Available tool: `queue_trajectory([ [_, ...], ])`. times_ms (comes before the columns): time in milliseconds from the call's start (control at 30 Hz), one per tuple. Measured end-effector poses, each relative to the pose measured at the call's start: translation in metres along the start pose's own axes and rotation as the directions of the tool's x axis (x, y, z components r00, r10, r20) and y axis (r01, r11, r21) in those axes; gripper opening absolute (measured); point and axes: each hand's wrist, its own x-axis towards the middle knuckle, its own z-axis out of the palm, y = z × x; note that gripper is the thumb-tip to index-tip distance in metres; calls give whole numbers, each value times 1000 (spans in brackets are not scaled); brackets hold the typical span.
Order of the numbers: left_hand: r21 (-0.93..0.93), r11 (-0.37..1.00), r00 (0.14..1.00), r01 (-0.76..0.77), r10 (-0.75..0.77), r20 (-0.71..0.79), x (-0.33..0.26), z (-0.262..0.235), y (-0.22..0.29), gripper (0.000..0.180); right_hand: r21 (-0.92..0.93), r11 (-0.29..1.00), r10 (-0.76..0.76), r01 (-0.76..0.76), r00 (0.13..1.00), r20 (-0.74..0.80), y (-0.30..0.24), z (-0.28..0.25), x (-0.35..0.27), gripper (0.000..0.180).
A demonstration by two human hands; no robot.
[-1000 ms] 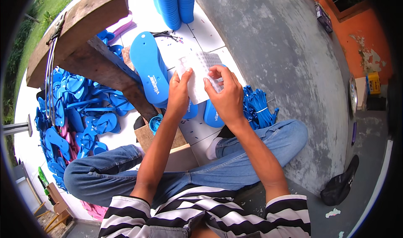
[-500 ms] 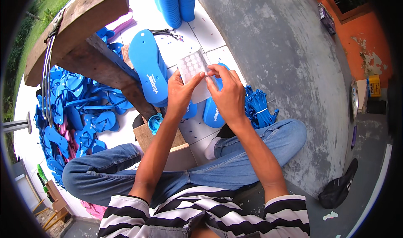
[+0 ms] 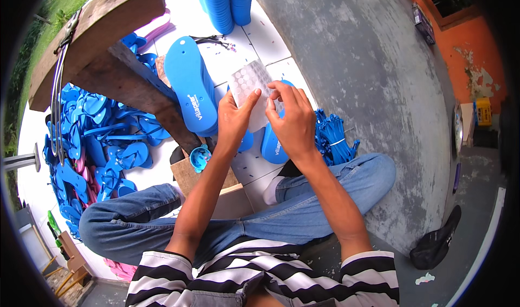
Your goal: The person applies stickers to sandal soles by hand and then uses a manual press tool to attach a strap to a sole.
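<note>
Sheet (image 3: 261,71) turned within last second; large dots (image 3: 245,80) now exposed for handling. Left hand (image 3: 234,118) pinches it, 7 o'clock. Right hand (image 3: 292,115), 4 o'clock: fingers curled narrow, grip unclear.

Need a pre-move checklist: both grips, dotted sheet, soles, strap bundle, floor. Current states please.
1. Left grip holding dotted sheet: ok, thumb over its face.
2. Right grip pinching a single dot: cannot tell, fingertip detail too small.
3. Top blue sandal sole of the stack uncovered by hands: ok.
4. Blue strap bundle tied: ok, pale band around it.
5. Tiled floor free of scraps: not ok, small dark bits scattered.
</note>
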Motion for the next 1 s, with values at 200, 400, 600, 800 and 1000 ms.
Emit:
queue_trajectory([
  [200,7,1000,1000,5,-5,-7,0,-1,4,31,289,947,128,-141,990,63,-5,-2,2,58],
  [400,6,999,999,-36,36,20,-1,0,1,30,307,934,151,-182,981,123,-2,0,2,63],
  [600,19,998,998,-62,61,21,-1,-2,-1,31,282,942,157,-182,981,110,-5,-1,3,64],
  [800,48,996,997,-81,80,22,-1,-2,-1,31,275,944,155,-182,981,118,-4,-1,4,65],
  [1000,63,991,993,-115,116,-4,1,-1,-4,30,249,962,92,-112,992,91,-6,1,3,62],
])
